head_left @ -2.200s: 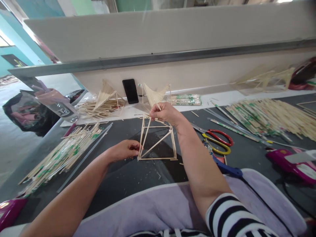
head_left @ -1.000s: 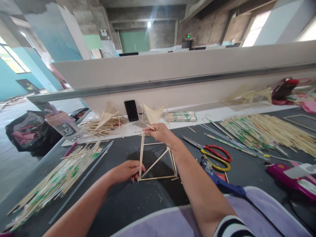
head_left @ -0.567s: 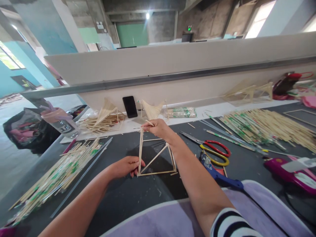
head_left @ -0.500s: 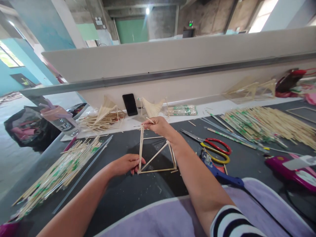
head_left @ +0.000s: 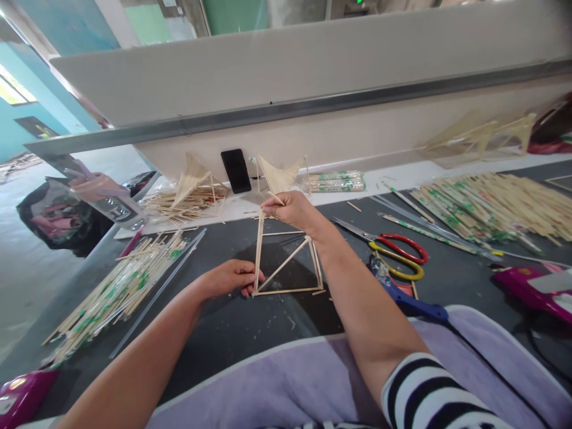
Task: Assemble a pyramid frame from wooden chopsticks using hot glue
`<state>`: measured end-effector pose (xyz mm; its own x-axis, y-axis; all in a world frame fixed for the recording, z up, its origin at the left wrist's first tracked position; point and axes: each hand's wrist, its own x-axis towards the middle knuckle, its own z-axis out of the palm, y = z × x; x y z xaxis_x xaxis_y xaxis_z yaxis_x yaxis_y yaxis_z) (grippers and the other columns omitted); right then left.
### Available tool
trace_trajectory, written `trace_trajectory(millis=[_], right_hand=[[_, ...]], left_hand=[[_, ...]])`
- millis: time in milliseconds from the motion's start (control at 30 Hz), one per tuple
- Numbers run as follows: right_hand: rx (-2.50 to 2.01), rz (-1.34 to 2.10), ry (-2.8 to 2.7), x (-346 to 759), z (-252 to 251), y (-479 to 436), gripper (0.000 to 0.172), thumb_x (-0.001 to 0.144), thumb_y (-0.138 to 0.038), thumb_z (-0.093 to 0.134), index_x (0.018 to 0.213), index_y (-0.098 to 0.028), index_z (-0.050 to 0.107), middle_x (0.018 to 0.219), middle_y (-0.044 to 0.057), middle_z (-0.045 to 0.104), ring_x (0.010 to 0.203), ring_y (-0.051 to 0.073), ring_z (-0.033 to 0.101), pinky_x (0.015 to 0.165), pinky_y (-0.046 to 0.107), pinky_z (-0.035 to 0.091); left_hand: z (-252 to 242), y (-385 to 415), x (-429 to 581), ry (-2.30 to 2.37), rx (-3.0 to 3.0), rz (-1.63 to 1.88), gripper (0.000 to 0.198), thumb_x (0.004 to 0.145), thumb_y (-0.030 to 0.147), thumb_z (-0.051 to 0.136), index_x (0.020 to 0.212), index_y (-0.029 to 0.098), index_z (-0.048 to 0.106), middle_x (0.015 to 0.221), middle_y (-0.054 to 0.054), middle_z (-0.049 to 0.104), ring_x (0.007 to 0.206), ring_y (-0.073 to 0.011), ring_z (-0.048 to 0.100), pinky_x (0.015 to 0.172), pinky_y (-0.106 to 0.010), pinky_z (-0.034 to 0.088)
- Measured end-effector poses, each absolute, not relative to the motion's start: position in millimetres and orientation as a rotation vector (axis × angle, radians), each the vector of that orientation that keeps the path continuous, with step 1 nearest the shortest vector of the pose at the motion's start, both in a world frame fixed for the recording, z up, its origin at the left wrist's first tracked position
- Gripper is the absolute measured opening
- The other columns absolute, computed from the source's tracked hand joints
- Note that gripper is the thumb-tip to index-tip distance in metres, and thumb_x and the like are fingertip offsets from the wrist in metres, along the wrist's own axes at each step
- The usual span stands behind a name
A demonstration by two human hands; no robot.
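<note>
A small open frame of thin wooden sticks (head_left: 288, 291) stands on the dark tabletop in front of me, with a diagonal brace across one side. My left hand (head_left: 229, 277) is closed around the bottom of its left upright, thumb and fingers pinching the stick. At the top of that upright is my right hand (head_left: 294, 211), its fingers pinched together on a short wooden stick (head_left: 276, 198) whose end pokes out above them. The right fingertips touch or nearly touch the upright's tip. My right forearm passes just beside the frame's right side.
Scissors (head_left: 397, 253) and a blue glue gun (head_left: 409, 301) lie to the right. Bundled sticks lie at left (head_left: 120, 286) and right (head_left: 496, 208). Behind stand finished stick models (head_left: 281, 173), a black phone (head_left: 235, 171) and a white partition (head_left: 286, 59). A plastic cup (head_left: 109, 199) is at left.
The view has tilted downward, so everything sits higher in it. Both hands keep their hold at the same spots on the frame and short stick.
</note>
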<state>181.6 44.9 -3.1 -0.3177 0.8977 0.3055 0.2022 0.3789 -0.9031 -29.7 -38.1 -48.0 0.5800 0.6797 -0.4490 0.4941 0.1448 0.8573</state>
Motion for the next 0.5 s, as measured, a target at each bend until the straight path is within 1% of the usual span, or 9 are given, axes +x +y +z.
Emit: trace_trajectory(millis=[233,500], right_hand=[[-0.957,0.964,-1.784,183.6,-4.9,47.3,0.016,0.072,-0.027,0.065,0.083,-0.017,0.072,0.072,0.003,0.070,0.068,0.012,0.063,0.062,0.021,0.047],[-0.941,0.947,-1.820,182.8,-8.6,53.2,0.016,0.072,-0.028,0.064,0.081,-0.017,0.073,0.068,0.003,0.070,0.066,0.012,0.063,0.062,0.021,0.046]], left_hand=[[-48.4,-39.6,-27.5,1.041,1.518,0.200,0.024,0.073,0.028,0.060,0.090,0.011,0.062,0.070,-0.002,0.060,0.061,-0.0111,0.055,0.061,-0.025,0.046],[-52.4,-38.9,-28.3,1.050,1.540,0.212,0.017,0.074,0.027,0.057,0.081,0.012,0.061,0.066,0.000,0.059,0.058,-0.0106,0.053,0.058,-0.024,0.045]])
